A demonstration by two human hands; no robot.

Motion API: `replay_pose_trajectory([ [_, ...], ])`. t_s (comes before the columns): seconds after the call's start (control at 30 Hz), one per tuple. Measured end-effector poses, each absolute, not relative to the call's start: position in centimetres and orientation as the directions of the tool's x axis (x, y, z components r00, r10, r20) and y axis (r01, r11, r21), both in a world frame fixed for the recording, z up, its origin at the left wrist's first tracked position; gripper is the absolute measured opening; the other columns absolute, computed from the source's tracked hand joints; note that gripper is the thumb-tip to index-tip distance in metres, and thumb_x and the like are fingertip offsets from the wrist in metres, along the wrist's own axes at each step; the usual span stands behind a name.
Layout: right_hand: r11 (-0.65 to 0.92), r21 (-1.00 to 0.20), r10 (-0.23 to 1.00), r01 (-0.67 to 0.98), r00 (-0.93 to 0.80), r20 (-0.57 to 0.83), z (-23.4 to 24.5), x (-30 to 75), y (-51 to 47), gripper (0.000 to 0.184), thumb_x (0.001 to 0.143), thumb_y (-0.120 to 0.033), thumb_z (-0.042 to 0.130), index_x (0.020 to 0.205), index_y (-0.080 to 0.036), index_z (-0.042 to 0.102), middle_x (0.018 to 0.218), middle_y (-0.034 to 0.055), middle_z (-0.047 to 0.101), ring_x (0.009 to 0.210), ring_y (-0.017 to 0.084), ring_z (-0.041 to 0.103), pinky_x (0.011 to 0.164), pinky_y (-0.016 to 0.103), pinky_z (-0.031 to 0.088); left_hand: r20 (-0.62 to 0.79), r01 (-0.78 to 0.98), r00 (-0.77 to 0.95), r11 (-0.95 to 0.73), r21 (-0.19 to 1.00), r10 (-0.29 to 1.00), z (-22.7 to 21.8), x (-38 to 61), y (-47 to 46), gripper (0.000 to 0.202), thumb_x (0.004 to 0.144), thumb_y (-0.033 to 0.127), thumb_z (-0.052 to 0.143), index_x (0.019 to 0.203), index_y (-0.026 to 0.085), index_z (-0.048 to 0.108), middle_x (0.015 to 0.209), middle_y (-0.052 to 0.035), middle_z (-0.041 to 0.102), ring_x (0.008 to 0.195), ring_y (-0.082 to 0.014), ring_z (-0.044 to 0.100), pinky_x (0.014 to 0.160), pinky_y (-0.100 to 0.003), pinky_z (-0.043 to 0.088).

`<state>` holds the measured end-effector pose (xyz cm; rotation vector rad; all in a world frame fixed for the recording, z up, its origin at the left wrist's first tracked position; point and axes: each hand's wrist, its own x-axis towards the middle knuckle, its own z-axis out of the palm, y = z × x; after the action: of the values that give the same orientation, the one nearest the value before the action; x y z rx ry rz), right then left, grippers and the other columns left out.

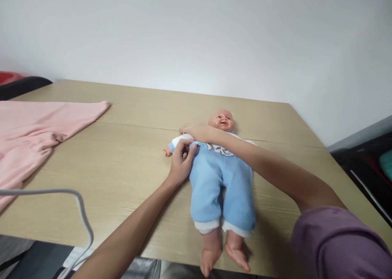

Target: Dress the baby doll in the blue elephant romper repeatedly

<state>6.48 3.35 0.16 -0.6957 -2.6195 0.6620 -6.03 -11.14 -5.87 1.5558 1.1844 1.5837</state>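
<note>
A baby doll (223, 121) lies on its back on the wooden table, its bare feet toward me at the near edge. It wears blue fleece overalls (206, 181) with white cuffs and a cartoon print on the chest, over a white sleeve (181, 139) with a blue cuff. At the waist, on the doll's left-hand side as I see it, my left hand (180, 162) pinches the edge of the overalls. My right hand (197, 133) reaches across the doll's chest, above that sleeve. Its fingers are blurred and partly hidden, and the forearm covers the doll's other arm.
Pink cloth (45, 124) lies spread over the left part of the table (131, 148). A pale cable (80, 205) loops up at the near left. The white wall (183, 38) rises behind the table. Dark objects (367, 169) stand beyond the right edge.
</note>
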Motion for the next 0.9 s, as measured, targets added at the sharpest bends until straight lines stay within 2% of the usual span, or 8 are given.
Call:
replay_pose_trajectory([
  [0.1,0.716,-0.585,0.606,0.381,-0.755,0.251,1.0,7.7,2.8,0.028,0.086,-0.021,0.068,0.114,-0.022,0.071,0.112,0.004,0.076,0.098,0.023,0.066,0.085,0.032,0.047,0.486,0.216,-0.11,-0.457,0.863,0.867,-5.8,-5.9,-11.6,0.026,0.111,0.051,0.066,0.107,0.025,0.069,0.098,-0.0032,0.064,0.088,-0.022,0.055,0.085,-0.036,0.047],
  [0.2,0.498,-0.834,0.673,0.237,-0.712,0.199,1.5,9.3,2.9,0.037,0.074,-0.022,0.06,0.11,-0.024,0.066,0.105,0.0015,0.073,0.098,0.023,0.065,0.086,0.032,0.049,0.512,0.264,-0.105,-0.472,0.841,0.852,-6.3,-6.1,-11.8,0.025,0.111,0.049,0.065,0.107,0.025,0.07,0.1,-0.006,0.067,0.095,-0.0252,0.061,0.091,-0.04,0.051],
  [0.27,0.358,-0.923,0.654,0.143,-0.744,0.138,1.6,10.4,3.2,0.045,0.064,-0.022,0.056,0.107,-0.026,0.066,0.102,0.0006,0.072,0.099,0.024,0.064,0.086,0.032,0.05,0.567,0.348,-0.124,-0.499,0.794,0.814,-6.7,-6.3,-11.9,0.026,0.109,0.05,0.067,0.105,0.025,0.072,0.108,-0.0097,0.068,0.105,-0.0294,0.063,0.099,-0.045,0.054],
  [0.43,0.41,-0.906,0.618,0.109,-0.764,0.188,1.6,11.7,2.7,0.051,0.057,-0.018,0.051,0.104,-0.025,0.071,0.106,0.0011,0.072,0.104,0.024,0.065,0.096,0.035,0.05,0.829,0.474,-0.114,-0.703,0.53,0.548,-7.7,-7.1,-11.7,0.016,0.112,0.037,0.06,0.123,0.029,0.068,0.133,-0.0132,0.059,0.128,-0.0312,0.062,0.113,-0.053,0.054],
  [0.6,0.62,-0.768,0.577,0.16,-0.757,0.308,1.9,12.0,1.4,0.052,0.061,-0.009,0.053,0.106,-0.022,0.075,0.114,0.0052,0.075,0.115,0.026,0.067,0.104,0.04,0.05,0.901,0.316,-0.134,-0.844,0.434,0.413,-7.9,-6.8,-11.1,0.013,0.116,0.033,0.053,0.129,0.032,0.056,0.13,-0.0086,0.065,0.124,-0.0261,0.064,0.109,-0.05,0.056],
  [0.7,0.714,-0.678,0.541,0.175,-0.753,0.374,2.0,12.3,0.8,0.047,0.069,-0.004,0.057,0.106,-0.023,0.078,0.114,0.0066,0.076,0.119,0.027,0.068,0.109,0.043,0.051,0.769,0.167,-0.289,-0.76,0.627,0.571,-7.3,-5.9,-11.2,0.012,0.117,0.041,0.057,0.121,0.03,0.06,0.113,-0.0045,0.067,0.107,-0.0205,0.066,0.099,-0.038,0.057],
  [0.8,0.762,-0.624,0.504,0.173,-0.763,0.404,2.1,12.7,0.2,0.036,0.083,-0.008,0.062,0.109,-0.023,0.081,0.123,0.0097,0.074,0.126,0.028,0.067,0.114,0.046,0.05,0.476,-0.036,-0.41,-0.535,0.844,0.778,-6.7,-5.0,-11.6,0.028,0.111,0.054,0.068,0.108,0.026,0.064,0.096,-0.0006,0.063,0.085,-0.0152,0.062,0.079,-0.026,0.055],
  [0.9,0.746,-0.628,0.544,0.223,-0.747,0.381,2.7,13.2,-1.2,0.024,0.099,-0.022,0.063,0.116,-0.023,0.079,0.133,0.0106,0.074,0.133,0.027,0.065,0.119,0.045,0.048,0.304,-0.211,-0.382,-0.402,0.891,0.873,-6.5,-4.9,-11.3,0.037,0.103,0.06,0.077,0.103,0.026,0.064,0.094,0.0019,0.06,0.078,-0.0122,0.058,0.071,-0.021,0.053],
])
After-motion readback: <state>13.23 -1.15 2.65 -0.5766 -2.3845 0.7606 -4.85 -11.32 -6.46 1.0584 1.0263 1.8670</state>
